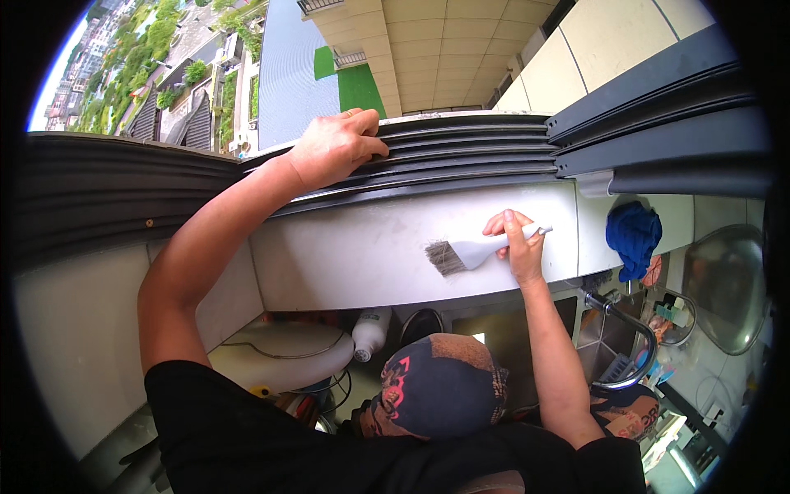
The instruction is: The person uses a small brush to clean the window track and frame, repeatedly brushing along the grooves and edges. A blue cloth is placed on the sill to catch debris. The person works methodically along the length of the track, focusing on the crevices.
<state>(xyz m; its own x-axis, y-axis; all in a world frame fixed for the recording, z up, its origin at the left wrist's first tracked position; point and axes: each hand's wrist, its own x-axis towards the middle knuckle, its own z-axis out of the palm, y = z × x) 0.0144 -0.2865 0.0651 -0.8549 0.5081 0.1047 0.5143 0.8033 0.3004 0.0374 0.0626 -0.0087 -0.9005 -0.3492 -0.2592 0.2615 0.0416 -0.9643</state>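
My right hand (518,244) grips the handle of a white brush (478,252) whose grey bristles point left. The brush is over the white tiled windowsill (345,247), and I cannot tell whether its bristles touch the tile. Up at the window, my left hand (339,145) rests on the dark metal sliding-window track (469,145), fingers curled down at its outer rails. Whatever may be between those fingertips is hidden. Several parallel rails run along the track.
A crumpled blue cloth (632,238) lies on the sill at right. Below are a curved chrome faucet (645,336), a steel sink (494,330), a white bottle (371,333) and a metal pot lid (725,290). Dark patterned fabric (438,383) covers what looks like my knee. Outside, the drop is deep.
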